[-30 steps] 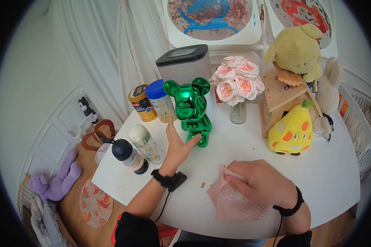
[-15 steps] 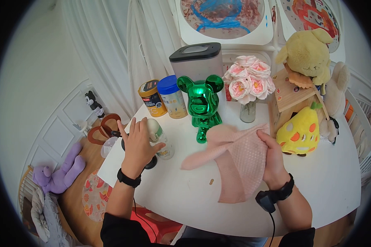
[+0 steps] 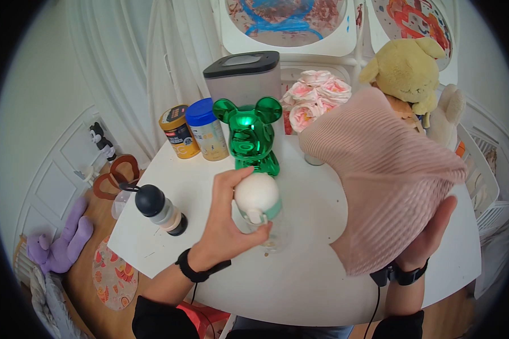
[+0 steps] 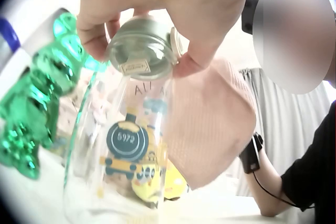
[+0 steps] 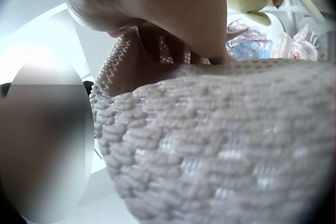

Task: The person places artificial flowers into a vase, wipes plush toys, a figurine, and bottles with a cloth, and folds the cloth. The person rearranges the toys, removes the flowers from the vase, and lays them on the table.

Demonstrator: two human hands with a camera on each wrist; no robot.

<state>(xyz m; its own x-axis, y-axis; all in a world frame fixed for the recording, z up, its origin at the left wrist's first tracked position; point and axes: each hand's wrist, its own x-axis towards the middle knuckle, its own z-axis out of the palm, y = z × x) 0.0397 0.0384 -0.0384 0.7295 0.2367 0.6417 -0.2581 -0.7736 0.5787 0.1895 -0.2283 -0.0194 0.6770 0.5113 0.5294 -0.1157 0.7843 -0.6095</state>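
My left hand [image 3: 226,226] grips a clear water bottle [image 3: 257,198] around its white and green lid, fingers and thumb on opposite sides. In the left wrist view, a printed train [image 4: 127,142] shows on the bottle's clear body. A pink textured cloth [image 3: 384,175] hangs from my right hand [image 3: 430,237], which holds it at its lower right side. Most of that hand's fingers are hidden behind the cloth in the head view. In the right wrist view, the cloth's knobbly weave [image 5: 226,134] fills the front, its edge against the fingers.
Just behind the bottle sits a shiny green bear figure [image 3: 251,135]. A dark-capped bottle [image 3: 158,206] stands at the table's left, with two cans [image 3: 209,133] farther back. Pink flowers [image 3: 316,96] and plush toys [image 3: 404,70] are at the back right, partly covered by the cloth.
My left hand has gone from the bear to the water bottle and brought it rightward, in front of the bear. The cloth, bunched earlier, is spread out and raised by my right hand.
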